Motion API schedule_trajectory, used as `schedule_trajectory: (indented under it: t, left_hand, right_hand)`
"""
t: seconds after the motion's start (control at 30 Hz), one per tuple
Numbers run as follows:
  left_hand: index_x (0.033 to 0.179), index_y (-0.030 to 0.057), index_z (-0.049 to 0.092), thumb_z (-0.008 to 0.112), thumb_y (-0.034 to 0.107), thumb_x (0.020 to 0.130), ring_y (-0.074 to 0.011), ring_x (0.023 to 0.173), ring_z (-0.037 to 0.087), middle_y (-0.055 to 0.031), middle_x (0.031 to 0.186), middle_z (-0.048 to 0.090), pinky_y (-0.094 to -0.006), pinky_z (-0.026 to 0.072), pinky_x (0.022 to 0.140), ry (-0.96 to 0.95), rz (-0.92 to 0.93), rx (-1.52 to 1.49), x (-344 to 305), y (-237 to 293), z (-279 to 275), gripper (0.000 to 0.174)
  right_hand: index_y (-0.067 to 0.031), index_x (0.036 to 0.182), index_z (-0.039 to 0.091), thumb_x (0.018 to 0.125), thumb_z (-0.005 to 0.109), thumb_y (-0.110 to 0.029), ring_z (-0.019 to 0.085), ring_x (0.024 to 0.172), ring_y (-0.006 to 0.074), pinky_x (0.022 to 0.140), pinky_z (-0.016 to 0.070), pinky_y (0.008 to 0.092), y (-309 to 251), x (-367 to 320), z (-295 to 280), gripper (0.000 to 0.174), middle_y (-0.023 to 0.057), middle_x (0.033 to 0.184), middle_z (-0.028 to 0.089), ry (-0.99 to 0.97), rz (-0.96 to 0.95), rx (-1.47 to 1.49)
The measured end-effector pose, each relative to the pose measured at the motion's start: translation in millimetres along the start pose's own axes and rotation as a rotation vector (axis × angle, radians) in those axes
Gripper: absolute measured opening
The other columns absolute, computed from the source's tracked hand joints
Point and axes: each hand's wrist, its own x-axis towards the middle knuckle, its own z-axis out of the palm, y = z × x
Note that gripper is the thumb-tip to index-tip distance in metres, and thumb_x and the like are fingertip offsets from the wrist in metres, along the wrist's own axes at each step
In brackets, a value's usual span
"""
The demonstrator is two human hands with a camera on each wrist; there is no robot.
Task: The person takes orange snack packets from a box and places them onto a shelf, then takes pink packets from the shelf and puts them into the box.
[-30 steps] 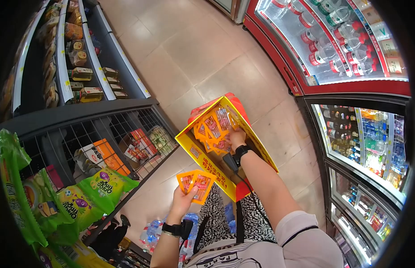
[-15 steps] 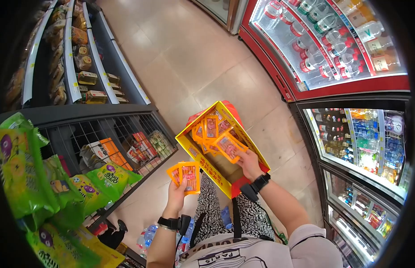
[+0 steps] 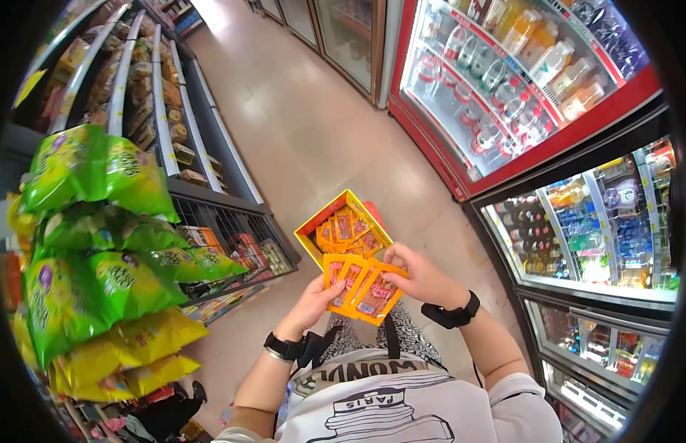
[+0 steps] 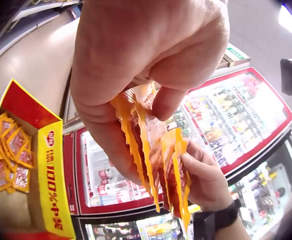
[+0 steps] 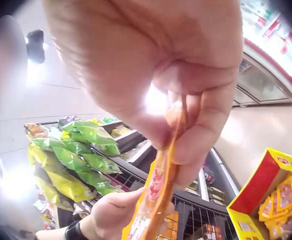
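In the head view, several flat orange snack packets (image 3: 352, 289) are fanned side by side in front of the torso. My left hand (image 3: 307, 304) pinches the left end of the fan, thumb on top. With thumb and fingers, my right hand (image 3: 428, 277) pinches the rightmost packet (image 3: 377, 297) by its upper edge. Seen edge-on in the left wrist view, the packets (image 4: 138, 135) are layered with wavy orange borders. Just beyond the fan is an open yellow cardboard box (image 3: 307, 246) with more orange packets (image 3: 345, 227) inside.
Green snack bags (image 3: 110, 284) hang at the left, in front of a dark shelf rack (image 3: 199, 214). Along the right stand a red-framed drinks fridge (image 3: 461, 166) and black-framed fridges (image 3: 505, 284). A tiled floor aisle (image 3: 298, 140) runs between them.
My right hand brought a packet back from over the box to the packets in my left hand. The hands are now close together, with the packets fanned between them. The head view has tilted up.
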Motion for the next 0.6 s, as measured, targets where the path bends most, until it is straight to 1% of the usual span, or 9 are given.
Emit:
schedule_trajectory:
  t: [0.03,0.07,0.13,0.2,0.3,0.37,0.47,0.53,0.6]
  left_hand:
    - [0.120,0.0036,0.047,0.050,0.017,0.093,-0.0108,0.097,0.056,-0.0027,0.109,0.058,-0.0276,0.0460,0.085,-0.029,0.019,-0.005,-3,5,9,0.030]
    - [0.121,0.0035,0.046,0.055,0.018,0.090,-0.0104,0.099,0.054,-0.0023,0.110,0.057,-0.0283,0.0440,0.088,-0.062,0.008,-0.006,-6,12,19,0.035]
    - [0.121,0.0035,0.046,0.059,0.015,0.087,-0.0110,0.100,0.054,-0.0028,0.112,0.056,-0.0287,0.0441,0.089,-0.102,0.100,0.061,-17,29,49,0.038]
    - [0.122,0.0034,0.045,0.071,0.007,0.076,-0.0113,0.101,0.054,-0.0033,0.113,0.057,-0.0290,0.0443,0.089,-0.154,0.168,0.149,-22,29,65,0.053]
    - [0.120,0.0023,0.045,0.072,0.005,0.074,-0.0120,0.101,0.053,-0.0046,0.111,0.057,-0.0293,0.0443,0.088,-0.089,0.301,0.260,-26,20,76,0.054]
    - [0.120,0.0023,0.045,0.072,0.004,0.074,-0.0121,0.100,0.054,-0.0049,0.110,0.056,-0.0294,0.0445,0.088,-0.029,0.316,0.257,-32,17,79,0.054]
    - [0.121,0.0025,0.044,0.070,0.003,0.074,-0.0123,0.099,0.055,-0.0049,0.110,0.057,-0.0294,0.0448,0.088,0.053,0.346,0.252,-40,12,82,0.054]
    - [0.121,0.0025,0.044,0.070,0.002,0.074,-0.0124,0.098,0.055,-0.0048,0.109,0.057,-0.0293,0.0448,0.087,0.098,0.374,0.249,-50,12,83,0.053]
    - [0.122,0.0026,0.042,0.068,0.001,0.075,-0.0125,0.099,0.054,-0.0045,0.110,0.055,-0.0293,0.0444,0.088,0.112,0.386,0.183,-60,15,83,0.054]
  right_hand:
    - [-0.0017,0.090,0.044,0.080,0.060,-0.003,0.061,0.077,0.0199,0.067,0.0464,0.0300,-12,-4,-3,0.019,0.0123,0.081,0.060,0.058,-0.012,-0.147]
    - [-0.0017,0.090,0.044,0.080,0.060,-0.003,0.061,0.077,0.0199,0.067,0.0464,0.0300,-19,-7,-5,0.019,0.0123,0.081,0.060,0.050,-0.036,-0.164]
    - [-0.0006,0.094,0.047,0.078,0.062,-0.004,0.063,0.083,0.0284,0.070,0.0477,0.0337,-31,-15,-6,0.022,0.0172,0.082,0.062,0.134,-0.129,-0.257]
    - [-0.0008,0.093,0.047,0.078,0.062,-0.005,0.064,0.083,0.0284,0.070,0.0479,0.0336,-44,-20,-5,0.022,0.0164,0.080,0.062,0.105,-0.134,-0.280]
    - [-0.0011,0.093,0.047,0.078,0.063,-0.006,0.064,0.083,0.0280,0.070,0.0483,0.0335,-45,-20,-8,0.022,0.0154,0.078,0.062,0.032,-0.125,-0.286]
    - [-0.0011,0.093,0.047,0.078,0.064,-0.006,0.064,0.082,0.0276,0.069,0.0483,0.0335,-46,-18,-7,0.023,0.0153,0.078,0.062,-0.032,-0.123,-0.274]
    - [-0.0013,0.091,0.047,0.078,0.065,-0.008,0.064,0.080,0.0263,0.067,0.0482,0.0331,-55,-13,-4,0.024,0.0152,0.078,0.061,-0.073,-0.236,-0.316]
    - [-0.0011,0.096,0.046,0.079,0.065,-0.008,0.063,0.084,0.0251,0.072,0.0479,0.0323,-60,-10,2,0.027,0.0159,0.085,0.061,-0.107,-0.137,-0.307]
    - [-0.0007,0.101,0.044,0.079,0.064,-0.009,0.062,0.088,0.0254,0.075,0.0472,0.0325,-52,-6,14,0.031,0.0169,0.090,0.060,-0.087,-0.184,-0.242]
